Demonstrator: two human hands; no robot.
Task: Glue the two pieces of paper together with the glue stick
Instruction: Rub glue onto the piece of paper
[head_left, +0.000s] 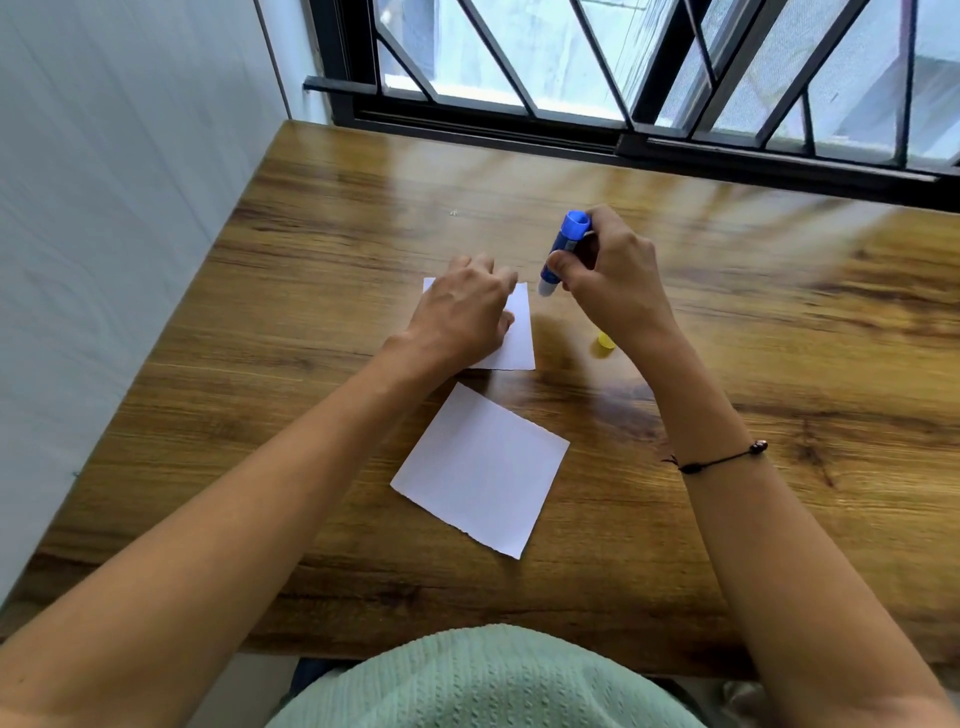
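Two white paper squares lie on the wooden table (727, 338). The far paper (521, 332) is partly covered by my left hand (460, 312), which rests on it with fingers bent. The near paper (480, 470) lies free, turned at an angle. My right hand (608, 275) grips a blue glue stick (563, 244), uncapped, its white tip pointing down just beyond the far paper's right corner. A yellow cap (604, 344) sits on the table, partly hidden behind my right wrist.
A white wall (104, 234) runs along the table's left side. A black-framed barred window (649, 78) stands behind the far edge. My light green top (488, 686) is at the near edge.
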